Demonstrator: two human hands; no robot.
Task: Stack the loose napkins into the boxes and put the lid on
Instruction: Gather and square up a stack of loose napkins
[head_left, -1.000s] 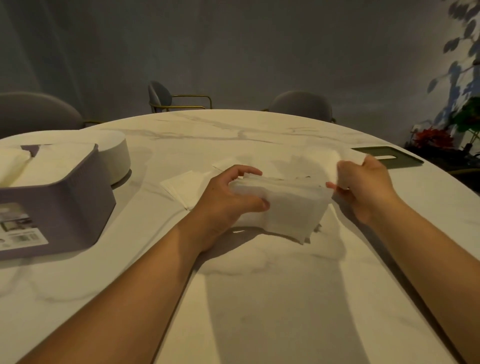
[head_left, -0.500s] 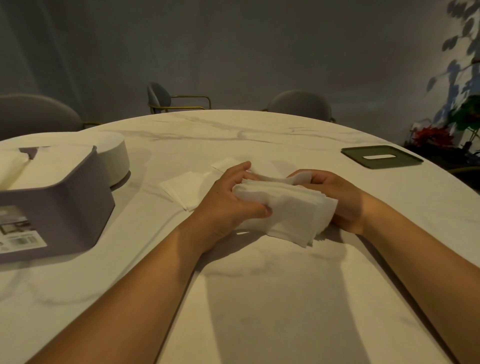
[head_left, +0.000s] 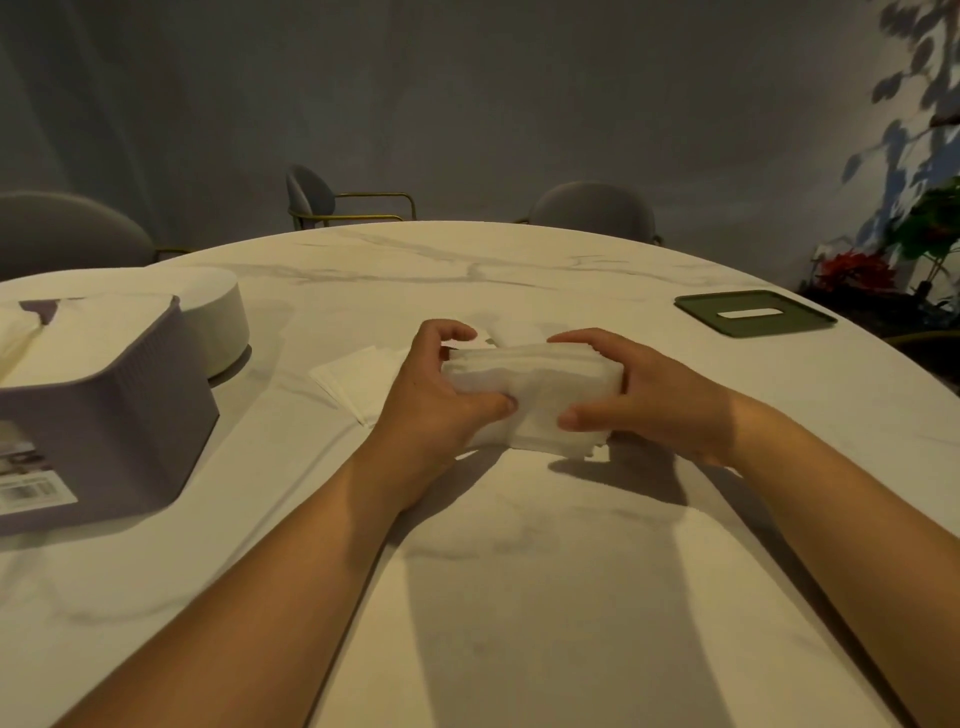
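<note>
I am gripping the napkin stack (head_left: 535, 376) at both ends, left hand (head_left: 436, 397) and right hand (head_left: 654, 400) curled round it near the table's (head_left: 519, 582) middle, evidently squaring its edges for the purple box (head_left: 109, 415) standing well apart, leftward.

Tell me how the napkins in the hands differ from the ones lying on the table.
The bundle of napkins is thick, many layers pressed together; the loose napkins form a thin, flat layer. The bundle is gripped at each end by the left hand and right hand; the loose napkins lie untouched on the table, left of it. Both are white paper.
</note>
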